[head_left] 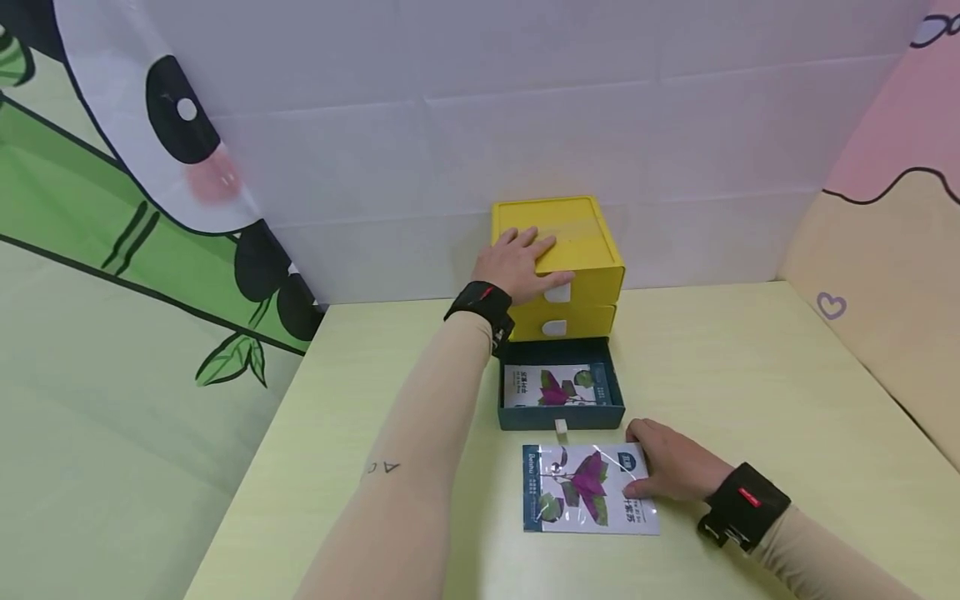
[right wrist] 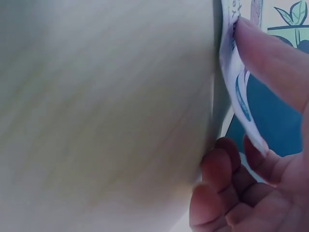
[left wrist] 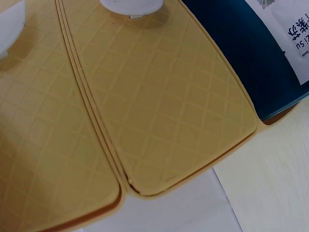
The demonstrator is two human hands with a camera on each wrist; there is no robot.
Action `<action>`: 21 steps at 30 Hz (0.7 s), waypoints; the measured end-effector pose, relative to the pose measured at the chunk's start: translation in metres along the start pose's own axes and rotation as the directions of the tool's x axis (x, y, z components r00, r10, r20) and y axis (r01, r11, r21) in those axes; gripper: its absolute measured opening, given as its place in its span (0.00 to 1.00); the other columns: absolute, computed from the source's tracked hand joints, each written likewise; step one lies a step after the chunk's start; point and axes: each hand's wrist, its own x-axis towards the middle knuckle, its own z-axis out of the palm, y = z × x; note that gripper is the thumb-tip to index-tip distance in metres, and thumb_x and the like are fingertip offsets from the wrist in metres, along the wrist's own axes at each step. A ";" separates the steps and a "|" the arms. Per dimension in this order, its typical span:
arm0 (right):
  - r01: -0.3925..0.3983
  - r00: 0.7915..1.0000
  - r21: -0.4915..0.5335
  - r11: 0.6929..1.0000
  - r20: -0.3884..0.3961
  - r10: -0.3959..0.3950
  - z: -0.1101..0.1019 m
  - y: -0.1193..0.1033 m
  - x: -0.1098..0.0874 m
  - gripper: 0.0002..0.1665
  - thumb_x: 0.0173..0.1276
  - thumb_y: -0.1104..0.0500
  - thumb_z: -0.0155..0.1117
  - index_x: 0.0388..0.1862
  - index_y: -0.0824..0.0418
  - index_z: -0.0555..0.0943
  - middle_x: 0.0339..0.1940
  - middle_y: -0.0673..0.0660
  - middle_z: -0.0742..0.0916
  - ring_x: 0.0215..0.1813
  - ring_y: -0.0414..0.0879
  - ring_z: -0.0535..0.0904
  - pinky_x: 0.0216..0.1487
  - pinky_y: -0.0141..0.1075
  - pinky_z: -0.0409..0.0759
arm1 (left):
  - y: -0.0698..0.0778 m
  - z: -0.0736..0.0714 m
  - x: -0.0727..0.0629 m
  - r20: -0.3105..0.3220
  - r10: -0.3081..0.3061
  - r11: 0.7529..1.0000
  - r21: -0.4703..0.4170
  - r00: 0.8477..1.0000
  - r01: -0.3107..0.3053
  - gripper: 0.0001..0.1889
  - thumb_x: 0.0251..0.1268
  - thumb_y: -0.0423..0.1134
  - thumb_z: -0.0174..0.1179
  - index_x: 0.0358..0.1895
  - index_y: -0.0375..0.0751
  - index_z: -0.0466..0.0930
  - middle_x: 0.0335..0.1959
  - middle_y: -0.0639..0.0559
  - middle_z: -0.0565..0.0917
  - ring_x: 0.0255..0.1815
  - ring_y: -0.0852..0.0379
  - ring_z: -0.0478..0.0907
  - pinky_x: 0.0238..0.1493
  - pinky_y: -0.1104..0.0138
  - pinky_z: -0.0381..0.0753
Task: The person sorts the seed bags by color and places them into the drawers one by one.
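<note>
My left hand (head_left: 517,265) rests on the top of a small yellow drawer box (head_left: 577,229), fingers spread over its lid and thumb along the front. Below two closed yellow drawer fronts (left wrist: 164,96), a dark teal drawer (head_left: 562,417) stands pulled out. One seed packet (head_left: 558,385) with a purple-leaf picture lies in this drawer. In front of it, a matching seed packet (head_left: 577,492) is on the table, its right end pinched by my right hand (head_left: 675,462). The right wrist view shows the thumb (right wrist: 270,63) on the packet's face and a finger at its corner.
The pale wooden table (head_left: 712,358) reaches back to a light cloth backdrop (head_left: 360,167) close behind the box. A panda print covers the left side, and a pink and beige print (head_left: 885,275) the right. White pull tabs (head_left: 555,327) stick out from the drawer fronts.
</note>
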 end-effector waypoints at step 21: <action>-0.020 0.991 0.246 0.969 0.130 -0.013 -0.013 -0.009 -0.006 0.21 0.67 0.56 0.66 0.52 0.54 0.67 0.36 0.46 0.83 0.34 0.39 0.78 0.35 0.32 0.77 | 0.000 0.001 0.005 0.010 -0.001 1.000 -0.002 1.000 0.001 0.45 0.55 0.81 0.36 0.76 0.66 0.52 0.76 0.56 0.55 0.75 0.49 0.50 0.67 0.49 0.62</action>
